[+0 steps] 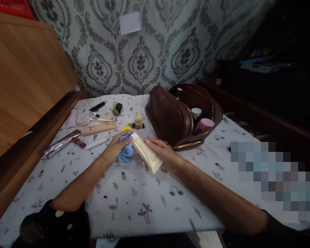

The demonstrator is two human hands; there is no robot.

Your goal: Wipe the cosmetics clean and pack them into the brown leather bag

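Observation:
Over the middle of the table, my right hand [164,151] is closed around the body of a pale yellow tube [146,154], which tilts with its white cap up and to the left. My left hand [116,146] grips a crumpled blue cloth [125,151], with its thumb against the tube's cap. Just behind the left hand a round yellow item [126,128] shows in part. A small gold and black bottle [136,125] lies beyond the hands. To their right stands an open brown bag [170,115] with several containers inside.
Spread over the patterned tablecloth [134,206] at the left are a beige tube [98,128], a white pen-like tube [97,143], a pink tube [72,119], a round compact [84,119], brushes and small jars. A wooden panel [28,65] borders the left side; a patterned curtain [144,51] hangs behind.

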